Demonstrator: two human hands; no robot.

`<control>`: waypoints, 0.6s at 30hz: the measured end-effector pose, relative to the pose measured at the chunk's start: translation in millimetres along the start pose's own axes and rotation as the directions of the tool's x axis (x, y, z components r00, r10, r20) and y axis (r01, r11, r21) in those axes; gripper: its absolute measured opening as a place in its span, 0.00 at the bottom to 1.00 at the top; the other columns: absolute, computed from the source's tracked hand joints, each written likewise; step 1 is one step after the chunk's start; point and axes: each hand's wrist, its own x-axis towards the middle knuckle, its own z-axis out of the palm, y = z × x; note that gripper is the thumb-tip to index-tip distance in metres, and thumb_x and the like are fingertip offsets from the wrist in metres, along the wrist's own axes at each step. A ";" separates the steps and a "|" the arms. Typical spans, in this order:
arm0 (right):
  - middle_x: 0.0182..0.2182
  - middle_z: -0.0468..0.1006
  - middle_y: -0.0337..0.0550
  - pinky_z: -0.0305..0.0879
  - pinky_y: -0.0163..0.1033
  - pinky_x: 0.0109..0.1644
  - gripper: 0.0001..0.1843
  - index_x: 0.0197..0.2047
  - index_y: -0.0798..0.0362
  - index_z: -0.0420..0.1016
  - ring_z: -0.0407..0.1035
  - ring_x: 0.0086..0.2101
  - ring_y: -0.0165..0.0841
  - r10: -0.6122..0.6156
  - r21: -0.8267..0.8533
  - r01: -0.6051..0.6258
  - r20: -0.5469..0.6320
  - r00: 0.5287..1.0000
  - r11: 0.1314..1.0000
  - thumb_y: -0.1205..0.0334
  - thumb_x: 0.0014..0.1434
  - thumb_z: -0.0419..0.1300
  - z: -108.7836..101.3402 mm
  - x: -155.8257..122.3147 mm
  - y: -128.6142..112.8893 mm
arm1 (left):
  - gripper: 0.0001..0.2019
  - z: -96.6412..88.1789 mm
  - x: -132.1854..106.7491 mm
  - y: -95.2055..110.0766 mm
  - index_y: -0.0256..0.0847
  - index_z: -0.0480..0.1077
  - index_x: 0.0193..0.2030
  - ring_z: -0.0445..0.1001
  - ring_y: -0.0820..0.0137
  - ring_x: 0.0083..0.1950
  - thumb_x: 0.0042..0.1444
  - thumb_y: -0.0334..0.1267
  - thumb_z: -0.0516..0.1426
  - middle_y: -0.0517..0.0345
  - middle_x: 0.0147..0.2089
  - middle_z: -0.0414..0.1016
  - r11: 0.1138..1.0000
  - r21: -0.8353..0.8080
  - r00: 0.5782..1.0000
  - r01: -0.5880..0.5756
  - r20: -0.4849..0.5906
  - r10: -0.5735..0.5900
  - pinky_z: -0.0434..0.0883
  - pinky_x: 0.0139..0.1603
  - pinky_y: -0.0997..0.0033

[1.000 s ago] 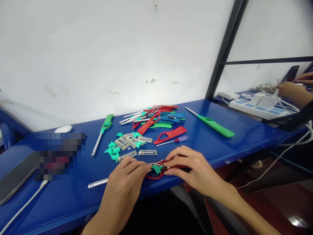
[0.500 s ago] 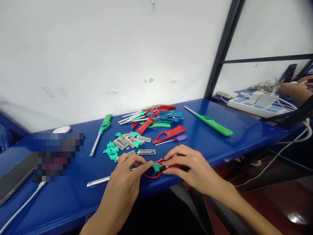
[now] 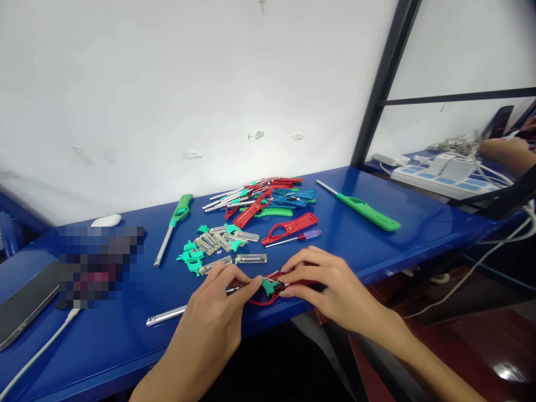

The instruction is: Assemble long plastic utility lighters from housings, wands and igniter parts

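A half-open red lighter body (image 3: 268, 292) with a teal trigger piece and a metal tube (image 3: 165, 315) sticking out to the left lies near the front edge of the blue table (image 3: 419, 223). My left hand (image 3: 218, 312) pinches the lighter body at the teal piece. My right hand (image 3: 322, 285) presses down on its red handle with bent fingers. Just beyond lie teal triggers (image 3: 191, 258) and clear fuel cells (image 3: 250, 259), a red shell half (image 3: 291, 228) and a small purple-handled screwdriver (image 3: 299, 237).
A heap of red, blue and green lighter parts (image 3: 268, 200) sits further back. Two whole green lighters (image 3: 368, 212) (image 3: 176, 220) lie either side. A phone (image 3: 25, 304) with a white cable is at the left. Another person's hand (image 3: 508, 152) works at the far right by a power strip (image 3: 444, 178).
My left fingers have closed in tighter on the teal piece; the metal tube has shifted slightly left. My right hand has stayed on the red handle.
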 end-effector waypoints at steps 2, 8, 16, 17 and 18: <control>0.45 0.86 0.40 0.71 0.40 0.51 0.06 0.44 0.48 0.88 0.78 0.44 0.35 -0.003 -0.001 0.003 -0.001 1.000 1.000 0.58 0.67 0.68 0.1 0.1 0.5 | 0.23 -3.5 -0.2 4.9 0.39 0.76 0.60 0.68 0.63 0.45 0.68 0.18 0.49 0.50 0.45 0.73 1.000 -0.012 0.998 0.026 0.060 -0.025 0.72 0.44 0.63; 0.44 0.86 0.40 0.72 0.41 0.51 0.06 0.44 0.48 0.88 0.78 0.44 0.35 0.001 -0.008 -0.001 -0.005 1.000 1.000 0.58 0.67 0.68 -0.3 -0.3 -0.6 | 0.23 -3.8 0.4 16.6 0.39 0.73 0.63 0.68 0.61 0.46 0.67 0.20 0.49 0.49 0.46 0.71 1.000 0.019 0.999 0.014 0.051 -0.015 0.74 0.45 0.59; 0.44 0.86 0.41 0.73 0.42 0.51 0.06 0.45 0.47 0.88 0.79 0.44 0.36 0.009 -0.023 -0.010 -0.018 1.000 1.000 0.57 0.68 0.68 1.1 -1.2 -1.5 | 0.23 0.1 -7.6 16.4 0.37 0.67 0.69 0.69 0.58 0.52 0.69 0.22 0.50 0.46 0.52 0.73 0.995 0.097 1.000 -0.006 0.029 0.003 0.75 0.52 0.53; 0.44 0.86 0.42 0.73 0.42 0.51 0.06 0.44 0.47 0.88 0.79 0.44 0.36 0.006 -0.025 -0.006 -0.019 1.000 1.000 0.57 0.67 0.68 1.0 -1.3 -1.5 | 0.23 -0.5 -7.5 17.3 0.38 0.66 0.69 0.69 0.58 0.52 0.70 0.23 0.50 0.46 0.52 0.73 0.995 0.099 0.999 0.000 0.049 -0.005 0.75 0.52 0.53; 0.44 0.86 0.42 0.73 0.41 0.51 0.06 0.44 0.47 0.87 0.79 0.44 0.36 0.007 -0.026 -0.007 -0.018 1.000 1.000 0.58 0.67 0.69 0.7 -1.4 -1.7 | 0.23 -1.1 -7.3 18.5 0.38 0.66 0.69 0.69 0.57 0.52 0.70 0.24 0.50 0.46 0.52 0.72 0.995 0.102 0.997 0.008 0.070 -0.015 0.75 0.51 0.52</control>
